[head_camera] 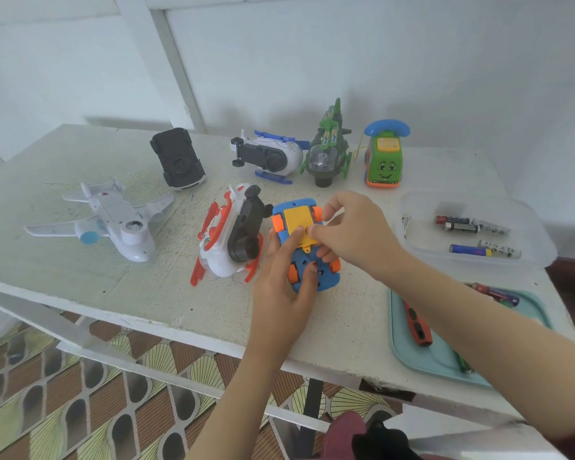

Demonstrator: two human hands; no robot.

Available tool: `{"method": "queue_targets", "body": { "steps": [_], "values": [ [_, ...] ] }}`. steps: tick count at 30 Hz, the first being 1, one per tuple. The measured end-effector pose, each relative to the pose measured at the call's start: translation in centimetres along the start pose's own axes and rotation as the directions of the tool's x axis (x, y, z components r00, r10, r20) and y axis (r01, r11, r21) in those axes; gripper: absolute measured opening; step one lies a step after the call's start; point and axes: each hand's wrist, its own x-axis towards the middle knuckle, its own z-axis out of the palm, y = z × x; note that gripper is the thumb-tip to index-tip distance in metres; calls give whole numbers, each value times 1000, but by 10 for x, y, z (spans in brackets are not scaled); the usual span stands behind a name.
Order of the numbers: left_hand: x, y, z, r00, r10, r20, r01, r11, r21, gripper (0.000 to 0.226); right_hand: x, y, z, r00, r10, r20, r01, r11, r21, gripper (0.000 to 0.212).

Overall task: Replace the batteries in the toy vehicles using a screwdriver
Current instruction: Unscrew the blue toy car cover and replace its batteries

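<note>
As left hand (279,290), right hand (354,234) grip blue car (327,282), underside partly hidden

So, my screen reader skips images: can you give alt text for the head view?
The left hand holds an upturned blue toy car while the right hand pinches its yellow cover. Batteries lie in a clear tub to the right.

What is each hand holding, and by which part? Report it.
The left hand holds the blue car round its near left side, thumb on the underside. The right hand pinches the yellow cover at its near edge.
</note>
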Motion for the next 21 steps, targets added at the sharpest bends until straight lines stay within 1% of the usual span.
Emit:
{"method": "queue_targets", "body": {
  "steps": [2,3,4,7,11,14,16,17,18,19,20,21],
  "values": [
    [0,1,0,1000,-3,-8,4,1000,5,45,3,2,0,989,-144,-32,134,968,-211,19],
    [0,1,0,1000,-3,-13,3,1000,11,45,4,3,-1,979,-200,-42,179,940,-289,19],
    [-1,1,1,1000,2,-17,-2,1000,18,45,5,5,-1,971,-236,-46,209,921,-328,19],
    [0,0,0,1000,21,-21,-20,1000,20,49,7,12,1,968,-249,-32,226,919,-322,19],
    [0,-1,2,1000,-19,6,19,1000,11,52,9,21,5,968,-249,-30,231,933,-277,17],
    [-1,-3,2,1000,-26,13,26,999,26,53,10,23,5,966,-259,-18,245,933,-265,19],
    [-1,-4,1,999,-47,16,46,998,39,54,13,24,0,981,-192,0,190,968,-167,18],
    [-2,-3,1,999,-49,21,48,998,47,57,15,25,-5,990,-143,-3,142,985,-98,16],
    [-1,-2,0,999,-39,29,37,998,60,61,16,27,-9,994,-112,-16,111,992,-63,15],
    [-1,-1,0,999,-18,38,15,997,80,65,17,31,-12,993,-115,-31,112,989,-95,15],
    [-1,1,-1,999,6,47,-11,995,98,69,18,35,-16,989,-145,-27,137,971,-198,15],
    [0,1,-1,998,27,53,-32,994,108,71,17,40,-18,984,-179,11,172,928,-331,15]
  ]
}}
